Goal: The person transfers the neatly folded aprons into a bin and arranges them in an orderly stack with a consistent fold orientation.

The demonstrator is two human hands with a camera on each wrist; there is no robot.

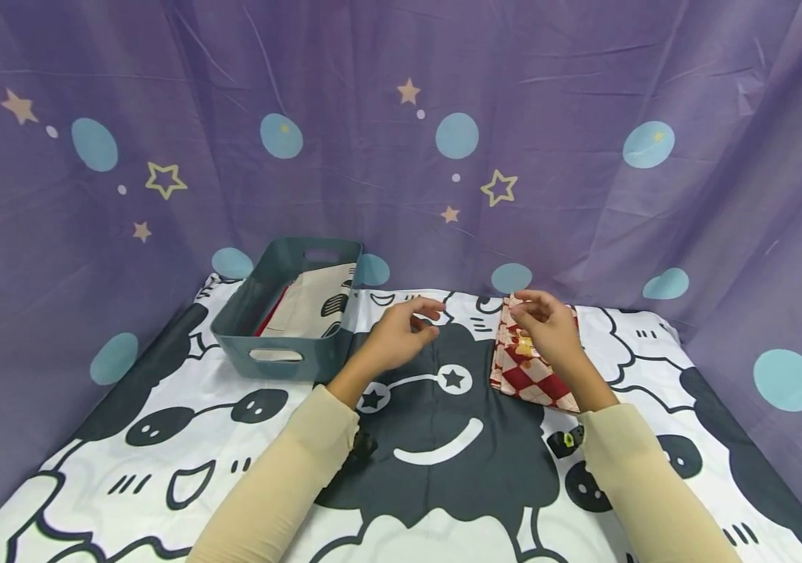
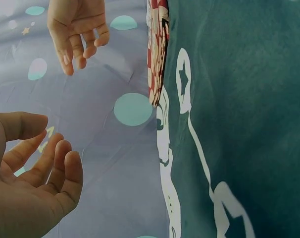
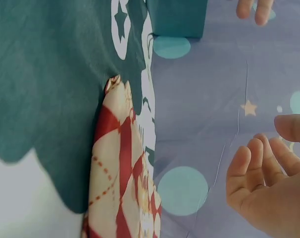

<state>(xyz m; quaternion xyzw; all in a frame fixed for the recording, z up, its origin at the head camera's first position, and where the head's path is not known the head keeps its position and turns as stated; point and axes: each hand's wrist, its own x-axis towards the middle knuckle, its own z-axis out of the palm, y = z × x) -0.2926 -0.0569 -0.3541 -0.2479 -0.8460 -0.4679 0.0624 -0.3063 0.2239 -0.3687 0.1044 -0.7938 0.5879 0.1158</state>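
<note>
My right hand (image 1: 549, 328) hovers over a folded red-and-cream checked cloth (image 1: 531, 375) at the right of the table. In the right wrist view this hand (image 3: 274, 188) has loosely bent fingers with nothing between them, apart from the folded cloth (image 3: 110, 183). My left hand (image 1: 401, 336) is raised over the middle of the table, to the right of a grey-green bin (image 1: 288, 367). Its fingers are relaxed and hold nothing, as the left wrist view shows of the hand (image 2: 41, 183). Folded cream fabric (image 1: 309, 301) with dark prints lies in the bin, with a red edge beside it.
A white and dark cartoon-print cover (image 1: 436, 485) is spread over the table. Behind and at the sides hangs a purple curtain (image 1: 373, 195) with stars and blue dots. The bin stands at the back left, near the curtain.
</note>
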